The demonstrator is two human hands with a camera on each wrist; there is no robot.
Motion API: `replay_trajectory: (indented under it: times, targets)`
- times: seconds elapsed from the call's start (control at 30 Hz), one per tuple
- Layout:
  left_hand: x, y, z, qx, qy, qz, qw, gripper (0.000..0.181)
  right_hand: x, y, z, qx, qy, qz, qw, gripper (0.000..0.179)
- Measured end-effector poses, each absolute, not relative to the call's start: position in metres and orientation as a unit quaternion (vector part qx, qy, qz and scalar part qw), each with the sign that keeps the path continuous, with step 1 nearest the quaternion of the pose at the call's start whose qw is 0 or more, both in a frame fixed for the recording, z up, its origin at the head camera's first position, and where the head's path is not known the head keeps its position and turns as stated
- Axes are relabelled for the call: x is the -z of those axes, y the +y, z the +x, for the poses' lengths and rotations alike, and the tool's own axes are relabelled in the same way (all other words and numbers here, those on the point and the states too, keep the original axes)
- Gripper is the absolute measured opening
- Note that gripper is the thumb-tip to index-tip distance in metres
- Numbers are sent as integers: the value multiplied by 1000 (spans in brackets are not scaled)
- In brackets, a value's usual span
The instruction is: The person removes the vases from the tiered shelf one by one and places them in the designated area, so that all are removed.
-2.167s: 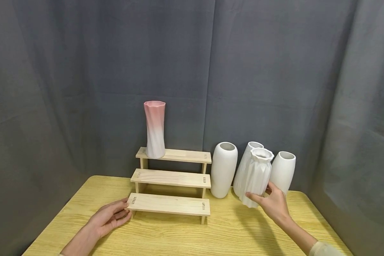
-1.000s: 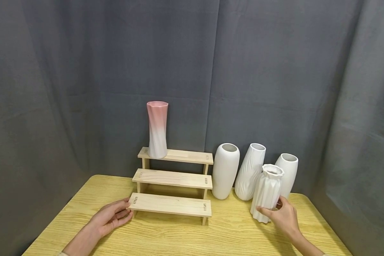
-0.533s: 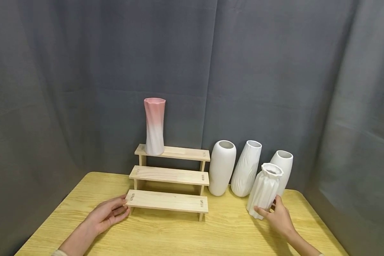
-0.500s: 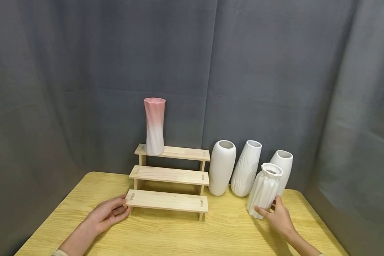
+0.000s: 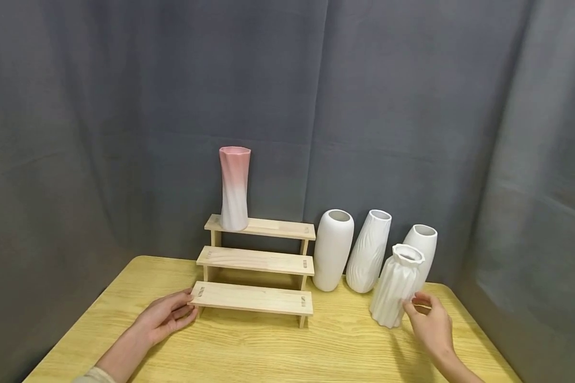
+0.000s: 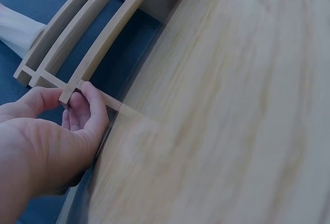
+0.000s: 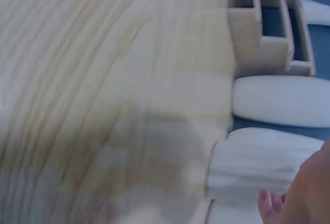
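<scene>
At the lower left of the head view my left hand pinches the left end of the lowest board of a three-tier wooden display stand. Thumb and fingers grip that board end in the left wrist view. A pleated white vase with a frilled rim stands upright on the table at the right. Beside its lower right side is my right hand, thumb and fingers parted and the thumb off the vase's front. The right wrist view has only part of this hand, at its lower right corner.
A pink-to-white twisted vase stands on the top tier's left end. Right of the stand are a smooth white vase, a wavy-textured one and another smooth one behind the pleated vase. Grey curtains surround the yellowish wooden table.
The pleated vase was lowered from in front of the wavy vase to the table, farther right and nearer. My right hand then let go and drew right. My left hand stays on the stand.
</scene>
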State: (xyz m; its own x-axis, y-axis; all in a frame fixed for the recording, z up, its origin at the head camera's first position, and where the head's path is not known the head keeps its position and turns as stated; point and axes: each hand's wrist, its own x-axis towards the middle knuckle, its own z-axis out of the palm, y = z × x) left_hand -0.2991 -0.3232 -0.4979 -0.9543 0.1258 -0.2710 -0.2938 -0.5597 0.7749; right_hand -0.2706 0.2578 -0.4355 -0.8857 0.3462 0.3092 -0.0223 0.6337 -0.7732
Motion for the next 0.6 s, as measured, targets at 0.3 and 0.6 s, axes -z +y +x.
replay_trajectory:
  times: [0.3,0.6]
  targets:
    - [498,-323,-299,-883,444,-93,118,17,412,229,-258,-489,-824,-86,272,21]
    - [498,-323,-297,-877,456,-86,125,19,408,188,-260,-591,-765,-31,254,15]
